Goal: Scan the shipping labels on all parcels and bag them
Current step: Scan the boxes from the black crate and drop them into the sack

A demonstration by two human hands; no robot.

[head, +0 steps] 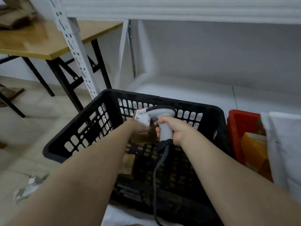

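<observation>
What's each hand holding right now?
Left hand: holds the labelled parcel.
Right hand: grips the scanner by its handle.

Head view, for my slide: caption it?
Right hand aims scanner at labelled parcel held by left hand over black crate.

1. Soft, even indoor light; the white wall (pixel 211 54) at upper right is bright, with no glare.
2. Motion blur smears the pale wooden worktop (pixel 40 39) at upper left and the floor (pixel 24 131) at lower left.
3. Wide-angle distortion bends the white perforated metal shelf post (pixel 73 46).
4. The black slotted plastic crate (pixel 162 98) is murky inside; the white shipping label (pixel 143 117) at centre is only slightly soft.
</observation>
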